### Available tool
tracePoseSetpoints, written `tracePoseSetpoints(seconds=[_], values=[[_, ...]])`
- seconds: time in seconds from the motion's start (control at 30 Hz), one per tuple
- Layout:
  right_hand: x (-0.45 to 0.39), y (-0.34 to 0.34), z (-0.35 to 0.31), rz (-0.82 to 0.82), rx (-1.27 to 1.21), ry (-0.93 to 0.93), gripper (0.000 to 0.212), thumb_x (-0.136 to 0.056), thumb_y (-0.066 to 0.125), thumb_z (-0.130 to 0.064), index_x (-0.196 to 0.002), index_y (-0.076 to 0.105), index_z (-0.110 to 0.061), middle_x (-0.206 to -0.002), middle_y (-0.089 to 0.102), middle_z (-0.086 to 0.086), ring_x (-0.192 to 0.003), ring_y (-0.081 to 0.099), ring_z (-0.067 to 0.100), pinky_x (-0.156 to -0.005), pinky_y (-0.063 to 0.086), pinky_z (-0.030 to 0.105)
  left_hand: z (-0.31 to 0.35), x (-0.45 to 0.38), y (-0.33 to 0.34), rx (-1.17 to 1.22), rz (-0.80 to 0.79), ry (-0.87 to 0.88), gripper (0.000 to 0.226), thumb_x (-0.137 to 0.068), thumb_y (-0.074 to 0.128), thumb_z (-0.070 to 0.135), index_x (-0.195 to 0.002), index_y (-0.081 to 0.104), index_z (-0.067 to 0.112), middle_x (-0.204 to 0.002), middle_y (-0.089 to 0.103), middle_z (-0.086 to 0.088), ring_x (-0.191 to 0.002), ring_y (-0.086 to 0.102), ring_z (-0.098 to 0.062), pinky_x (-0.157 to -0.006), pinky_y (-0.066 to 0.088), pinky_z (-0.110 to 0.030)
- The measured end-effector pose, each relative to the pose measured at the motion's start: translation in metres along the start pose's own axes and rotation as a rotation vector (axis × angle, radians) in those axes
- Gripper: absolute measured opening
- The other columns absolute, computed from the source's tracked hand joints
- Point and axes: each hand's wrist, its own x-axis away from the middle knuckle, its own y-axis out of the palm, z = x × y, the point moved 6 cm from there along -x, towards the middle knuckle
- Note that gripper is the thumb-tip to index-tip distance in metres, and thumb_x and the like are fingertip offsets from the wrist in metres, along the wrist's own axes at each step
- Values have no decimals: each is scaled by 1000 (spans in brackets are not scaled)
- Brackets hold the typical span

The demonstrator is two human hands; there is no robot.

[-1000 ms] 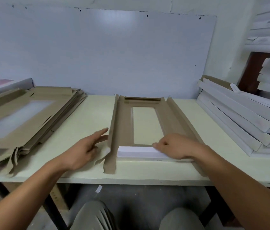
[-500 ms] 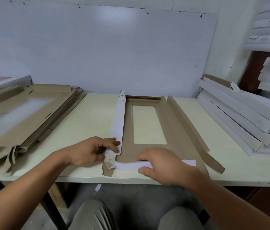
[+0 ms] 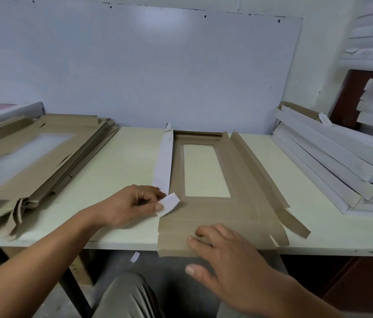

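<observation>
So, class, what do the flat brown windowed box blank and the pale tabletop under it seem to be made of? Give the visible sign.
Flat brown windowed box blank: probably thin paperboard, matt brown on this side, white on the folded left flap; it creases sharply along fold lines. Pale tabletop: likely laminated board, smooth and even with no grain; the core is hidden.
</observation>
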Motion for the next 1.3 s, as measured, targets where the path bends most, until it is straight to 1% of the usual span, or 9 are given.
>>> tracePoseSetpoints(seconds=[0.17, 0.3, 0.43, 0.57, 0.67, 0.83, 0.97, 1.1, 1.3], values=[[-8, -41, 70, 195, -453, 207, 35, -96, 46, -43, -70, 57, -22, -61, 56, -11, -58, 49, 2, -57, 39, 24, 18, -3, 13, -296, 184, 48, 30, -99, 54, 30, -70, 49, 24, -78, 58, 11, -84, 57, -21, -79, 48, -39], [-2, -74, 183, 614, -272, 674, 32, -97, 49, -30, -72, 62, -15, -69, 63, -1, -72, 58, 26, -68, 47, 37, 30, -9, 28, -489, 182, 74, 37, -103, 44, 32, -78, 54, 6, -87, 61, -5, -93, 53, -20, -86, 44, -32], [2, -59, 262, 468, -397, 959, 26, -99, 46, -20, -84, 63, -8, -79, 61, 10, -74, 55, 30, -75, 51, 41, 29, -12, 31, -514, 175, 26, 30, -100, 42, 22, -81, 54, 3, -93, 59, -7, -98, 50, -21, -89, 44, -36], [-23, -40, 246, 190, -433, 859, 46, -98, 54, -39, -134, 58, -11, -95, 70, 15, -46, 51, 21, -47, 42, 24, 27, -12, 33, -537, 153, 0, 30, -102, 39, 24, -86, 55, 4, -100, 58, -4, -103, 49, -19, -93, 42, -33], [-42, -33, 215, -26, -317, 753, 64, -96, 54, -50, -152, 32, -29, -136, 57, 7, -71, 62, 17, -49, 47, 25, 27, -12, 33, -544, 141, -21, 31, -103, 38, 26, -86, 55, 6, -103, 58, -3, -104, 49, -18, -93, 42, -32], [-47, -38, 191, -31, -58, 680, 38, -86, 53, -17, -120, 41, -27, -88, 53, -5, -72, 53, 16, -56, 35, 29, 30, -10, 33, -565, 157, 7, 31, -103, 40, 24, -79, 51, 7, -91, 50, -4, -91, 46, -19, -86, 41, -32], [-38, -43, 179, 52, 6, 611, 25, -81, 57, -7, -99, 50, -23, -105, 43, -1, -75, 54, 22, -58, 39, 30, 32, -10, 31, -522, 185, 44, 24, -101, 46, 21, -80, 51, 10, -84, 47, -2, -84, 43, -17, -80, 41, -33], [-29, -40, 165, 103, -45, 314, 23, -80, 60, -5, -89, 60, -26, -109, 40, -13, -71, 53, 15, -61, 39, 26, 31, -7, 31, -444, 185, 85, 22, -97, 50, 18, -117, 55, 25, -99, 62, 7, -90, 52, -11, -81, 44, -29], [-1, -45, 173, -4, -459, 249, 43, -88, 48, 6, -84, 77, -27, -91, 75, -14, -89, 68, 4, -81, 51, 23, 33, -6, 23, -393, 252, 40, 26, -94, 56, 28, -82, 33, 33, -66, 48, 2, -59, 35, -15, -54, 34, -22]])
